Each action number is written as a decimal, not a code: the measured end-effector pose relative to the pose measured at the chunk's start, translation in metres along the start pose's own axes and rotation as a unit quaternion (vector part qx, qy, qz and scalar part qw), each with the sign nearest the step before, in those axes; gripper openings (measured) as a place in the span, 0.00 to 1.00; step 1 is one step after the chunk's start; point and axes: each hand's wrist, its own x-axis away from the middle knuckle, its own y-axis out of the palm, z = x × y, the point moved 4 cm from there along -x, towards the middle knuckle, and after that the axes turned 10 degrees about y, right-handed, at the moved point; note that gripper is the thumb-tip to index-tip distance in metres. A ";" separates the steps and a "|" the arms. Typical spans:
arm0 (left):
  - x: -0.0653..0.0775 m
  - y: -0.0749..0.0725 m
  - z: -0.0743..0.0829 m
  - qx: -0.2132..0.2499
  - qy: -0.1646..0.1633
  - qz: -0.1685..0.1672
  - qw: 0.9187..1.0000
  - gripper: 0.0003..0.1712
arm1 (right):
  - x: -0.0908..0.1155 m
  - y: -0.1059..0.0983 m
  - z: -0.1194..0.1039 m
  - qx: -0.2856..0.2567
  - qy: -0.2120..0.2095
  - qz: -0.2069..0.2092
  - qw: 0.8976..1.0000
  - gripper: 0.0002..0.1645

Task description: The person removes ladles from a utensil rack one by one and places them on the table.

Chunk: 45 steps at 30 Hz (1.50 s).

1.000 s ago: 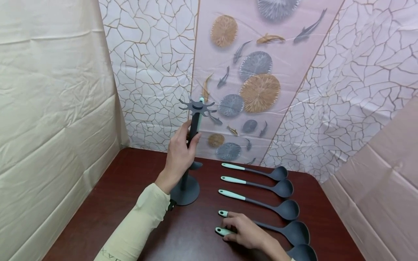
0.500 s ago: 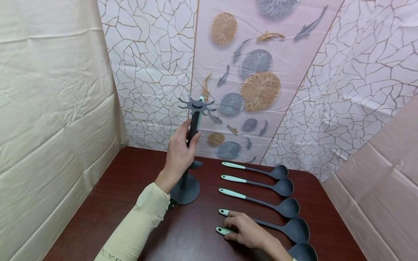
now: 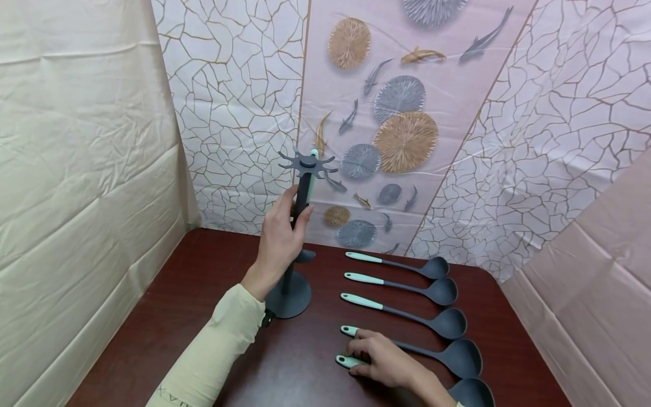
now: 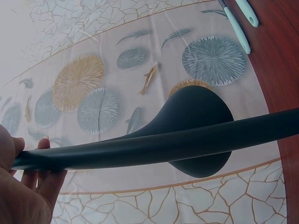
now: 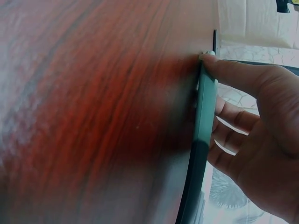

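Note:
In the head view my left hand (image 3: 278, 234) grips the upright pole of a dark grey utensil stand (image 3: 289, 302) with a ring of hooks on top. Behind the pole hangs a ladle with a mint handle; its dark bowl (image 4: 196, 107) shows in the left wrist view, though the pole crosses it. My right hand (image 3: 383, 359) pinches the mint handle of the nearest ladle (image 5: 205, 102), thumb on one side and fingers on the other. That ladle lies low along the tabletop, its bowl partly cut off by the head view's bottom edge.
Several more mint-handled ladles lie in a row beyond the right hand, such as the farthest ladle (image 3: 434, 269) and the middle ladle (image 3: 450, 324). The dark red table (image 3: 203, 282) ends at patterned cloth (image 3: 234, 113) behind and plain cloth on both sides.

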 end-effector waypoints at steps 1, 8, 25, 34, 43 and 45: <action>0.000 0.000 0.000 0.000 0.000 0.000 1.000 0.25 | 0.000 0.000 0.000 -0.001 -0.003 0.000 1.000 0.06; -0.001 0.000 0.000 0.000 0.000 0.002 1.000 0.25 | -0.001 0.001 0.003 -0.026 0.003 -0.010 1.000 0.08; 0.000 -0.002 0.000 -0.003 0.001 0.004 1.000 0.25 | -0.004 -0.005 0.002 -0.061 0.035 -0.028 0.997 0.11; 0.001 -0.001 0.000 0.002 -0.002 0.005 1.000 0.25 | -0.004 -0.008 0.001 -0.058 0.048 -0.039 0.996 0.11; 0.000 -0.001 0.000 -0.001 0.003 0.006 1.000 0.24 | -0.008 -0.021 -0.005 -0.029 0.022 -0.023 0.999 0.20; 0.000 -0.001 0.001 -0.001 0.005 0.007 1.000 0.24 | -0.010 -0.024 -0.006 -0.018 0.025 -0.012 0.999 0.21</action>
